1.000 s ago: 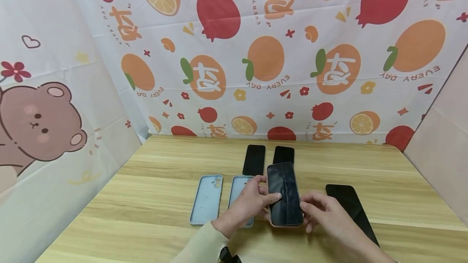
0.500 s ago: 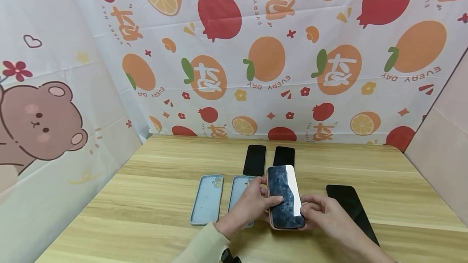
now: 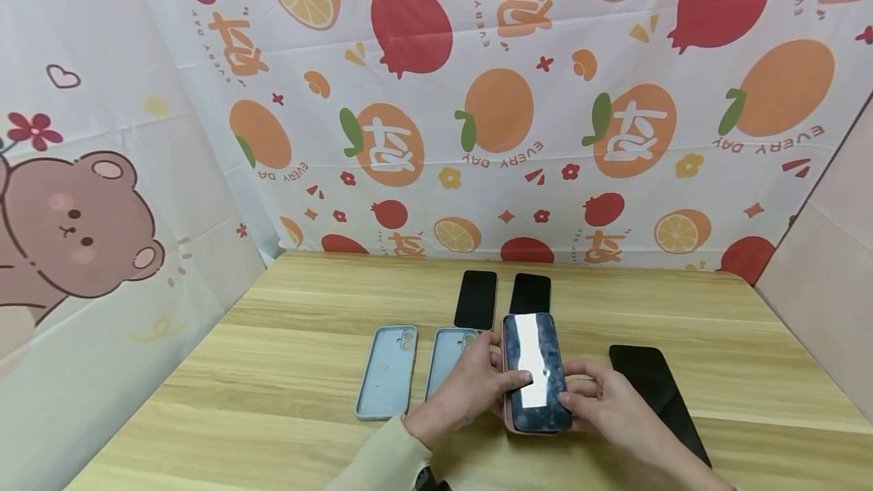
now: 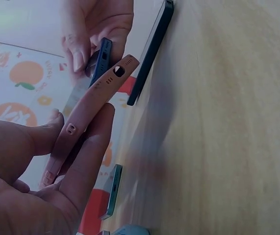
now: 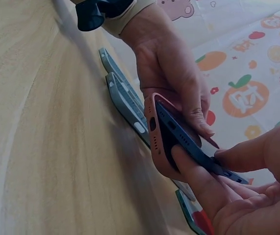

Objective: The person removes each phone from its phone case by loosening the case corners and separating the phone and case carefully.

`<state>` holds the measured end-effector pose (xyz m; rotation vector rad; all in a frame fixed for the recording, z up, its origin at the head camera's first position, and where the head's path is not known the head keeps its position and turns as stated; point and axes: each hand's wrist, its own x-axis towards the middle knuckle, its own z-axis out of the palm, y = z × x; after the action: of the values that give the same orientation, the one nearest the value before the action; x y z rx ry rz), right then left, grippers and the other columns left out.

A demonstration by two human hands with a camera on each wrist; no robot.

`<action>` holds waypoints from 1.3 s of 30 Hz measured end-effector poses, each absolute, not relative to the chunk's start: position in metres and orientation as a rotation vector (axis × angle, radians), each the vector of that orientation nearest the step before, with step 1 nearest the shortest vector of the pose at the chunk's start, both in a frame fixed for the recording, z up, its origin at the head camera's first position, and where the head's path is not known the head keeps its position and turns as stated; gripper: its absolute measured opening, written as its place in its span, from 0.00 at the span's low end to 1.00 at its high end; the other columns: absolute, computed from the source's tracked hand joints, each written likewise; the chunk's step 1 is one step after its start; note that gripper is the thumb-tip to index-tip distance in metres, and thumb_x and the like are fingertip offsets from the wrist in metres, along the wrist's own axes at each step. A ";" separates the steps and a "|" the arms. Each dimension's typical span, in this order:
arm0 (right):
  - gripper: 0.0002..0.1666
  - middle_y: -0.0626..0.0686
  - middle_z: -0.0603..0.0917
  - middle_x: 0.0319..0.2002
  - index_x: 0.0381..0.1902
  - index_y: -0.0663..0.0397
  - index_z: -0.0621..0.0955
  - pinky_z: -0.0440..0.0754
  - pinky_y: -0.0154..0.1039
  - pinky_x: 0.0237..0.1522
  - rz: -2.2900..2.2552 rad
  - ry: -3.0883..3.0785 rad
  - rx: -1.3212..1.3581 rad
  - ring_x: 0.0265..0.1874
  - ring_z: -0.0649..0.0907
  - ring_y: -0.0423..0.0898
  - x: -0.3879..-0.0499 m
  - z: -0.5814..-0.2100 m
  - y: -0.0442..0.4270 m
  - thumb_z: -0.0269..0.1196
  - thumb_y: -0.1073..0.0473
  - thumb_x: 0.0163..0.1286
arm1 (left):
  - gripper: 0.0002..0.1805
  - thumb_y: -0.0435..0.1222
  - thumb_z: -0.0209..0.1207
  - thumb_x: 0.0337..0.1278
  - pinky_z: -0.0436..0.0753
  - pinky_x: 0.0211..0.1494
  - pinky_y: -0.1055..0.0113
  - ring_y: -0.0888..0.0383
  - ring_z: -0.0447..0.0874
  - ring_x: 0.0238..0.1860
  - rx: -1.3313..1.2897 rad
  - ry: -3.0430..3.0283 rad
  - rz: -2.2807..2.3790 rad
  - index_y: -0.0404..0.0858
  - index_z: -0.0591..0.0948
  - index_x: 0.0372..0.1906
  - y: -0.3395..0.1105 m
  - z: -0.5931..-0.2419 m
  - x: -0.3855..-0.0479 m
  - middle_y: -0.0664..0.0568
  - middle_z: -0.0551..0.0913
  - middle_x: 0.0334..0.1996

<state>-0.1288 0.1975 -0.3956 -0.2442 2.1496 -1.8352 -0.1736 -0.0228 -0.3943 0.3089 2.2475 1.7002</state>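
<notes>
A dark blue phone (image 3: 555,370) sits partly out of a pink case (image 4: 88,105), its lower right side lifted clear of the rim. My left hand (image 3: 474,381) grips the case's left side, thumb over the screen and fingers behind. My right hand (image 3: 607,400) pinches the phone's lower right edge between thumb and fingers. In the right wrist view a gap shows between the phone (image 5: 186,137) and the case (image 5: 154,142), with a finger of my right hand (image 5: 242,186) in it. Both are held above the table.
Two light blue cases (image 3: 385,373) (image 3: 446,358) lie on the left of the wooden table (image 3: 273,370), the second partly behind my left hand. Two black phones (image 3: 476,299) (image 3: 530,292) lie at the back. A larger black phone (image 3: 658,389) lies at the right, beside my right forearm.
The phone has shifted right and slightly toward me relative to the case, and more pink rim shows on its left. Both hands have moved slightly down with them, and the screen's reflection has shifted.
</notes>
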 end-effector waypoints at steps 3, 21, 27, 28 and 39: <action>0.34 0.62 0.86 0.44 0.65 0.76 0.64 0.88 0.42 0.40 -1.816 2.168 -0.239 0.43 0.86 0.50 -0.130 -0.397 0.199 0.63 0.62 0.69 | 0.31 0.37 0.69 0.57 0.86 0.25 0.59 0.55 0.87 0.29 0.330 2.232 1.708 0.36 0.66 0.61 -0.022 -0.395 -0.174 0.47 0.83 0.36; 0.41 0.60 0.84 0.50 0.72 0.71 0.54 0.85 0.39 0.48 -1.832 1.991 -0.309 0.49 0.84 0.49 -0.134 -0.394 0.210 0.60 0.64 0.69 | 0.32 0.30 0.60 0.65 0.88 0.31 0.57 0.52 0.86 0.32 0.285 1.956 1.788 0.42 0.61 0.70 -0.035 -0.389 -0.176 0.42 0.80 0.43; 0.42 0.60 0.84 0.51 0.72 0.70 0.56 0.85 0.40 0.48 -1.854 2.012 -0.260 0.48 0.85 0.49 -0.134 -0.389 0.211 0.62 0.62 0.68 | 0.32 0.31 0.61 0.65 0.88 0.32 0.56 0.52 0.87 0.35 0.293 1.982 1.781 0.43 0.62 0.71 -0.035 -0.385 -0.179 0.43 0.79 0.44; 0.42 0.60 0.84 0.51 0.73 0.70 0.56 0.86 0.40 0.48 -1.857 2.015 -0.258 0.48 0.85 0.48 -0.134 -0.388 0.211 0.63 0.62 0.68 | 0.33 0.31 0.61 0.65 0.88 0.32 0.56 0.52 0.87 0.35 0.291 1.991 1.777 0.43 0.62 0.71 -0.035 -0.384 -0.179 0.43 0.79 0.44; 0.43 0.58 0.84 0.51 0.74 0.70 0.54 0.86 0.42 0.46 -1.888 2.056 -0.210 0.46 0.86 0.47 -0.135 -0.384 0.225 0.62 0.63 0.69 | 0.34 0.30 0.60 0.65 0.88 0.33 0.57 0.53 0.87 0.35 0.277 2.033 1.799 0.43 0.60 0.73 -0.043 -0.383 -0.182 0.43 0.81 0.45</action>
<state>-0.1354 0.2248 -0.3844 -0.2099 2.0559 -1.8880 -0.1821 -0.0432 -0.3831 0.2770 2.0325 1.7989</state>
